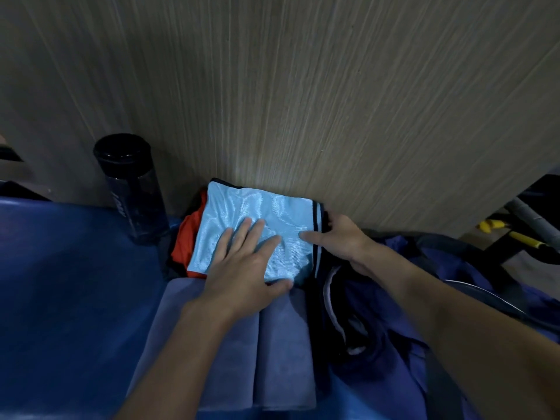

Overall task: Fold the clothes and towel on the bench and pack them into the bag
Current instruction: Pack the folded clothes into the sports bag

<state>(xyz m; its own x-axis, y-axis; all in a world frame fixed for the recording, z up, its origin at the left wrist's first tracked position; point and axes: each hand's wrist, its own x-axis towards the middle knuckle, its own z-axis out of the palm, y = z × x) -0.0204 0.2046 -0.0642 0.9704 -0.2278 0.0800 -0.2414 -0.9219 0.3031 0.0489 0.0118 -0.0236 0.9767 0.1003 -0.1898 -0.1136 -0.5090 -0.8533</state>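
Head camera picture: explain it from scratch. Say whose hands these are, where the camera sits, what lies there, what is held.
No machine here: a person works with two bare hands, filmed by a camera worn on the head, looking forward and down. The left hand lies flat on a folded light blue garment. The right hand grips that garment's dark-trimmed right edge, fingers curled round it. An orange garment shows beneath it, at left. A folded grey towel lies nearer the camera. These rest on a blue bench, where a dark bottle stands at left. A dark blue bag lies at right.
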